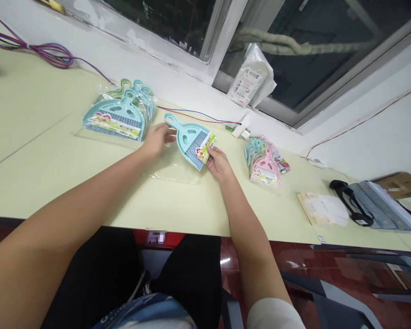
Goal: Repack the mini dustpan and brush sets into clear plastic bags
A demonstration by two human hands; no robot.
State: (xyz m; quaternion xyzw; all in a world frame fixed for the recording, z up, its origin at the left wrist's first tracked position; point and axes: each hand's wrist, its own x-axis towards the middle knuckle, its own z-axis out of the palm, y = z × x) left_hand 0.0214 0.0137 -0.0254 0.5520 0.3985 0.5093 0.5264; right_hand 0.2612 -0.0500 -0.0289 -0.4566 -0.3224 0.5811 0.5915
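Observation:
A small teal dustpan-and-brush set with a colourful paper label lies on the pale yellow table. My right hand grips its labelled bristle end between thumb and fingers. My left hand touches the set near its handle, fingers curled against it. A clear plastic bag lies flat on the table under and in front of the set.
A pile of bagged teal sets lies to the left, a pile of pink and teal ones to the right. Wires run along the wall. A white packet leans on the window sill. Papers, black scissors and boxes sit at far right.

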